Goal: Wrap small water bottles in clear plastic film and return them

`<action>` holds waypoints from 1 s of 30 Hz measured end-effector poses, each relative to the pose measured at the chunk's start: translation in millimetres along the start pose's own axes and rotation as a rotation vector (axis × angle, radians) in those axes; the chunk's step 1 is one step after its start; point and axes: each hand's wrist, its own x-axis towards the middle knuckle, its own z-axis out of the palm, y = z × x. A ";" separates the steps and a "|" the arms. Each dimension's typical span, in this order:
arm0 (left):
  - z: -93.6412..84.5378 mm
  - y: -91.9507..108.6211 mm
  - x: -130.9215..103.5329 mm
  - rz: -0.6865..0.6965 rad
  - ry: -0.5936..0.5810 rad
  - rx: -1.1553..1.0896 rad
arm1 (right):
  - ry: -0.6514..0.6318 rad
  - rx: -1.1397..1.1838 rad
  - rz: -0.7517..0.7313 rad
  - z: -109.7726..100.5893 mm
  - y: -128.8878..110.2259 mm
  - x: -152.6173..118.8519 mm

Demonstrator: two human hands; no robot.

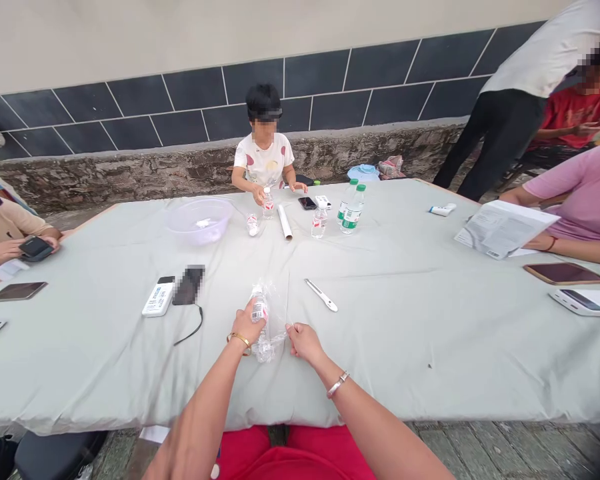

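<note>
My left hand point(249, 325) is wrapped round a small clear bottle point(259, 308) with a white cap and a red and white label. Thin clear plastic film point(275, 327) lies around the bottle and bunches up below it. The film's right edge is pinched between the fingers of my right hand point(301, 339), just right of the bottle. A white utility knife point(322, 295) lies on the cloth beyond my right hand.
On the covered table point(390, 320) are a translucent basin point(200, 221), a white roll point(285, 223), green-capped bottles point(353, 210), a power bank point(159, 297) and phones. A person across the table point(263, 157) touches another bottle. Others sit at both sides.
</note>
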 end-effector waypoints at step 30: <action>-10.9 -72.1 4.7 -0.216 0.180 -0.393 | 0.431 -0.356 -0.178 -84.6 -5.1 -9.9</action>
